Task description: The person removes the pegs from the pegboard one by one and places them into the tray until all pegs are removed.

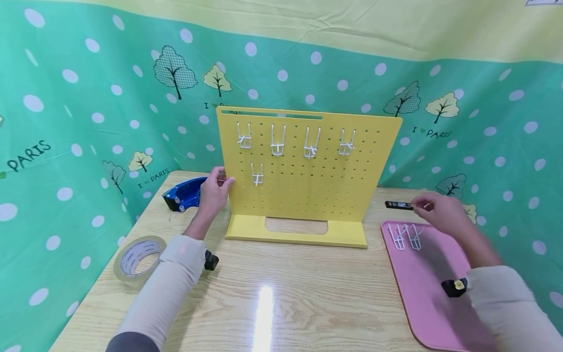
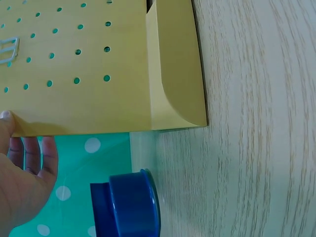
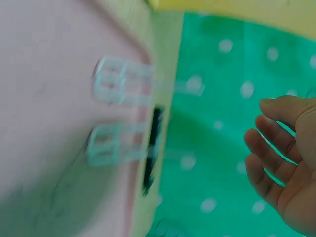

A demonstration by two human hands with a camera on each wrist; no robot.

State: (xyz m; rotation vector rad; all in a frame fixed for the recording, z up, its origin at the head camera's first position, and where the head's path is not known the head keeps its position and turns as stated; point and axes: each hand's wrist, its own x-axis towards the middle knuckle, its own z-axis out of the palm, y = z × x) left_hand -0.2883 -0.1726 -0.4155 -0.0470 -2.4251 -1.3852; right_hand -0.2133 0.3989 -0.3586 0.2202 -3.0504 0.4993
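In the head view my left hand (image 1: 214,193) grips the left edge of the yellow pegboard (image 1: 299,195). The left wrist view has the thumb of that hand (image 2: 24,182) on the front face of the board (image 2: 128,108) and the fingers behind it. Several white wire hooks hang on the board, most in an upper row, one hook (image 1: 257,175) lower at the left. Two more hooks (image 1: 398,239) lie at the top of the pink tray (image 1: 422,293). Above and beyond them, my right hand (image 1: 444,212) hovers; the right wrist view shows this hand (image 3: 291,163) empty, fingers loosely bent.
A blue tape dispenser (image 1: 189,192) stands left of the board, partly behind my left hand. Nearer on the wooden table (image 1: 325,293) lies a roll of clear tape (image 1: 120,264). A small black strip (image 1: 398,205) lies behind the tray. A green patterned cloth (image 1: 281,63) hangs behind.
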